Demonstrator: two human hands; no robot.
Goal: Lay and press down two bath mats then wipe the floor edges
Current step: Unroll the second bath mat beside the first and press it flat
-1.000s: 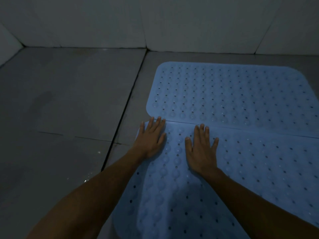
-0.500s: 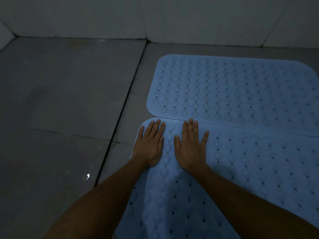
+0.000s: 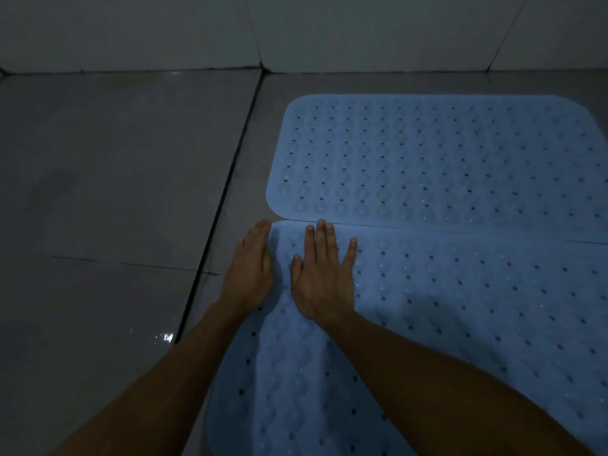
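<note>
On the near light-blue perforated rubber bath mat (image 3: 460,324), the right hand (image 3: 324,284) presses flat, fingers straight; the left hand (image 3: 251,271) rests at its rounded corner, holding nothing. A second dimpled mat (image 3: 427,159) abuts beyond. Grey floor tiles (image 3: 115,176) lie open leftward.

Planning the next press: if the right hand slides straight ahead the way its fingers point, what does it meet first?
The right hand lies flat on the near mat, fingertips at its far edge. Straight ahead it would meet the far mat almost at once; whether the mats overlap there is unclear.
</note>
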